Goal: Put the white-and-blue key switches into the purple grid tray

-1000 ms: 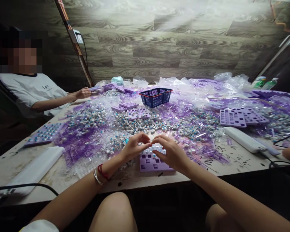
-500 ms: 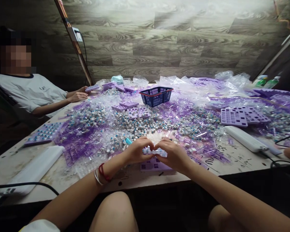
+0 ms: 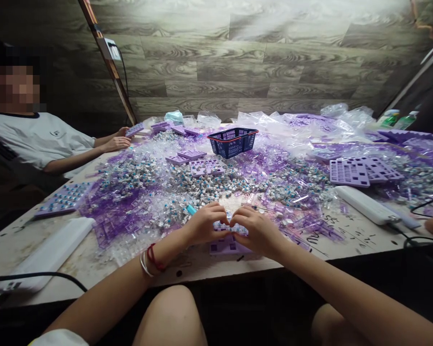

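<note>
My left hand (image 3: 207, 223) and my right hand (image 3: 254, 228) meet near the table's front edge, fingertips almost touching. Between them they grip a clear plastic piece (image 3: 234, 217) with small whitish-blue parts, partly hidden by the fingers. Directly beneath lies a purple tray with square holes (image 3: 225, 247), its far part covered by the hands. A turquoise object (image 3: 191, 209) rests just beyond my left wrist. Past my hands spreads a heap of small white and blue parts (image 3: 202, 190).
A dark blue basket (image 3: 233, 143) stands mid-table. Purple trays (image 3: 350, 173) lie right, another filled one (image 3: 63, 198) left. White elongated devices (image 3: 46, 254) (image 3: 366, 206) with cables flank me. A person (image 3: 65, 139) sits at the left, holding a purple piece.
Both my hands have shifted very slightly and the clear piece is now lower, more over the purple tray. The person at the left has leaned a little left and tilted the purple piece.
</note>
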`<state>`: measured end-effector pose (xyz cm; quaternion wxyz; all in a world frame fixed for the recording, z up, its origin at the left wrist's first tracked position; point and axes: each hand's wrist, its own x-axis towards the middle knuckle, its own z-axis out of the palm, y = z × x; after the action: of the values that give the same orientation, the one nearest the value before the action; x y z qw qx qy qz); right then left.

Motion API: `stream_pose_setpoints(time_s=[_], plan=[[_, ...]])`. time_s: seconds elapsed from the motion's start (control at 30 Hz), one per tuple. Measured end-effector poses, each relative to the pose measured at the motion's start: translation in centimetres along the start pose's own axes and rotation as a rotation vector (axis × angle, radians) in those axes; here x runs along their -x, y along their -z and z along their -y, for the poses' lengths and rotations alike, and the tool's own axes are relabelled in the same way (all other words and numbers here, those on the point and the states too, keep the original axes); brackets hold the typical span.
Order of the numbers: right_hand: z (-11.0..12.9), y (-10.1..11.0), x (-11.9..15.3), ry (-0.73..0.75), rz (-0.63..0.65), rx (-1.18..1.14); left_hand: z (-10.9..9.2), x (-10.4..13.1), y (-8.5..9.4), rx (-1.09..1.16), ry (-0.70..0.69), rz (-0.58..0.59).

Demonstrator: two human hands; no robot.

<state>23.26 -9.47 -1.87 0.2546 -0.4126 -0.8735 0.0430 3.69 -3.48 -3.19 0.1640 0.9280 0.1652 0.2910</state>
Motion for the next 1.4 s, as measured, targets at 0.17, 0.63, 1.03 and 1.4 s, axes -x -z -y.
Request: stream_pose_setpoints(time_s=[0.17,0.63,1.03,1.4], plan=[[0.1,0.0,-0.2,0.043,0.024,-0.033,0.0,-0.1,0.0,-0.031,-0.044,0.027],[1.0,0.6,-2.1,-0.046,0.291,-0.063,0.4,0.3,-0.6,0.117,-0.028,0.04],[2.5,1.2,-2.8,-0.242,0.418,0.095,0.5,0.6,-1.0,0.07,0.09,0.072],[-1.6,1.7,-0.3,-0.223,0.032,-0.205,-0.5,0.3,-0.5,0.072,0.127,0.07]])
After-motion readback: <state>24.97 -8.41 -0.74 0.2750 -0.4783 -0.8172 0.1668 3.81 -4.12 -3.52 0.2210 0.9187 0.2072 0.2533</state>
